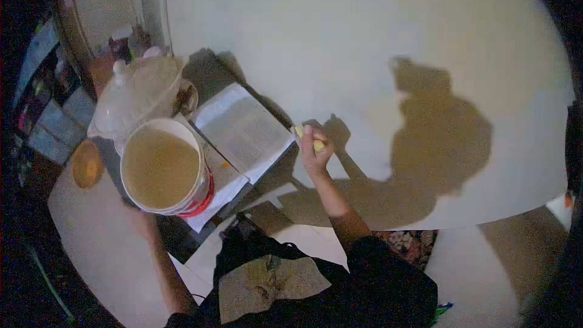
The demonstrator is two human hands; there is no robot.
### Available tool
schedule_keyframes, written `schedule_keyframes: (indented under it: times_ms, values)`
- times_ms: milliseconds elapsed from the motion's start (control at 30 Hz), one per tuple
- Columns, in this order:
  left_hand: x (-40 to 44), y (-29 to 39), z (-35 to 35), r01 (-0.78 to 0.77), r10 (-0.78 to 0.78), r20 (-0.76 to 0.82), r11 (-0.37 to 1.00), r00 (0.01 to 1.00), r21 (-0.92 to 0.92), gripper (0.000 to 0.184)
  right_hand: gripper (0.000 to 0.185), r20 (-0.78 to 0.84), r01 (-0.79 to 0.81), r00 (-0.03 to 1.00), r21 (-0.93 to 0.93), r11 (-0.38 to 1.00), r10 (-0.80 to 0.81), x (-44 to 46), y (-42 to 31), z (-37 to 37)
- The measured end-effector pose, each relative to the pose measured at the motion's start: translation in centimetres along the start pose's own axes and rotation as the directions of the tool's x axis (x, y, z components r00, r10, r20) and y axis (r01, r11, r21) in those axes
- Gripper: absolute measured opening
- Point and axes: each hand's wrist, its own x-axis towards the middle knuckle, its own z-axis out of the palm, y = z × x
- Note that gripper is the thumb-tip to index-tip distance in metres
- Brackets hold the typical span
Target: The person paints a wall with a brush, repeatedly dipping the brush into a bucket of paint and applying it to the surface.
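My right hand point(315, 157) is closed around a yellow-handled tool point(319, 144). Its short, pale end points toward the white wall point(340, 36), and I cannot make out what kind of tool it is. On the left is a white bucket point(193, 191) with a red band low on its side, nearly full of tan liquid point(159, 170). My left hand point(141, 220) is at the bucket's lower left side. Its fingers are hidden or blurred, so I cannot tell whether they grip the bucket.
Open printed sheets point(243, 130) lie beside the bucket on a dark surface point(176, 240). Behind it stands a clear plastic cover point(136, 94) with a white knob. An orange bowl point(87, 164) sits further left. Shadows of my head and arm fall on the wall.
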Motion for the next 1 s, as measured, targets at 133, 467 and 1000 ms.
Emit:
schedule_keyframes:
  times_ms: [133, 467, 1000]
  values:
    - [0.6, -3.3, 0.8, 0.133, -0.134, 0.002, 0.987, 0.991, 0.094, 0.08, 0.036, -0.42, -0.32, 0.739, 0.469, 0.823, 0.527, 0.4, -3.0, -5.3]
    - [1.0, -4.2, 1.5, -0.121, 0.13, -0.096, 0.988, 0.987, 0.092, 0.065, 0.041, -0.307, -0.328, 0.696, 0.668, 0.668, 0.649, -3.3, -6.2, -15.0]
    - [-0.7, 0.9, -0.3, 0.02, -0.021, -0.02, 0.997, 1.0, -0.069, 0.064, 0.059, -0.012, -0.713, 0.633, 0.382, 0.588, 0.774, 0.6, -8.9, -7.7]
